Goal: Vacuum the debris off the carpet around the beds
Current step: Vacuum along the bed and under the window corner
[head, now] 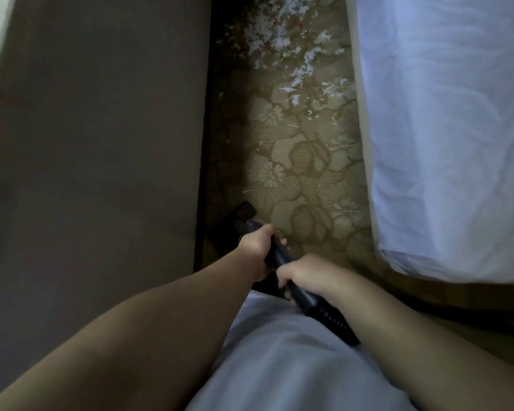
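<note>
Carpet (294, 173), beige with a darker floral pattern, runs away from me as a narrow strip between two beds: a brown bed base (101, 129) along the left, a white-sheeted bed (442, 129) along the right. Debris (279, 40), white shredded bits with a few reddish specks, lies thick at the far end of the strip and thins toward me into scattered flecks around mid-strip. Some bits sit in the shadow against the brown bed base. The near part of the carpet shows only a stray fleck or two. I note both hands on the black vacuum tube (279, 258), which slants from lower right to upper left. The left hand (255, 247) is forward, wrapped round the tube from the left, with one fingertip showing on the tube's other side. The right hand (304, 277) is behind it, closer to the body, with its fingers curled over the tube just ahead of a ribbed hose section (336, 320). The hands are near each other but apart. The floor head (244, 211), dark, lies just beyond the left hand, close against the foot of the brown bed base and well short of the heavy debris. I cannot tell in the shadow whether it touches the carpet. Grey clothing (279, 360) fills the lower centre between the two forearms.
</note>
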The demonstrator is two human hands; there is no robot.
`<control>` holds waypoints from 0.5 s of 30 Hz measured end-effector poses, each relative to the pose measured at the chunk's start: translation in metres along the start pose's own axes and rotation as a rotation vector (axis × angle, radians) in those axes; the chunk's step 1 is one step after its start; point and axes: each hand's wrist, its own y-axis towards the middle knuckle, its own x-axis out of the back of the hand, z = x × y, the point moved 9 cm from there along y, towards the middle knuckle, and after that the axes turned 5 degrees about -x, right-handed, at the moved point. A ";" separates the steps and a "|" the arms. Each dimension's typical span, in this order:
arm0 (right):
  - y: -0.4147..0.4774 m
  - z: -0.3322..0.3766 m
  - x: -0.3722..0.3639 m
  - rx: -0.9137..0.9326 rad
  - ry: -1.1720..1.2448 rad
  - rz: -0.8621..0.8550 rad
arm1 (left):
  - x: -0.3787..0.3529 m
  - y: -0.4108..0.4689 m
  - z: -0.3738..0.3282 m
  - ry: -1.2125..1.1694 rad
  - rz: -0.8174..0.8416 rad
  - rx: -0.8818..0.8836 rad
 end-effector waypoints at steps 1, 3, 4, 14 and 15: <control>-0.002 -0.015 0.013 -0.004 0.027 -0.022 | -0.016 -0.001 0.011 0.019 0.013 0.008; -0.006 -0.039 0.035 -0.006 0.102 -0.045 | -0.045 -0.004 0.024 0.065 0.031 0.018; -0.009 -0.047 0.043 -0.003 0.146 -0.048 | -0.057 -0.006 0.028 0.095 0.047 0.022; -0.031 -0.046 0.077 0.064 0.254 0.022 | -0.112 -0.014 0.008 0.244 0.200 0.018; -0.031 -0.036 0.077 0.075 0.257 0.023 | -0.111 -0.012 -0.002 0.233 0.212 0.018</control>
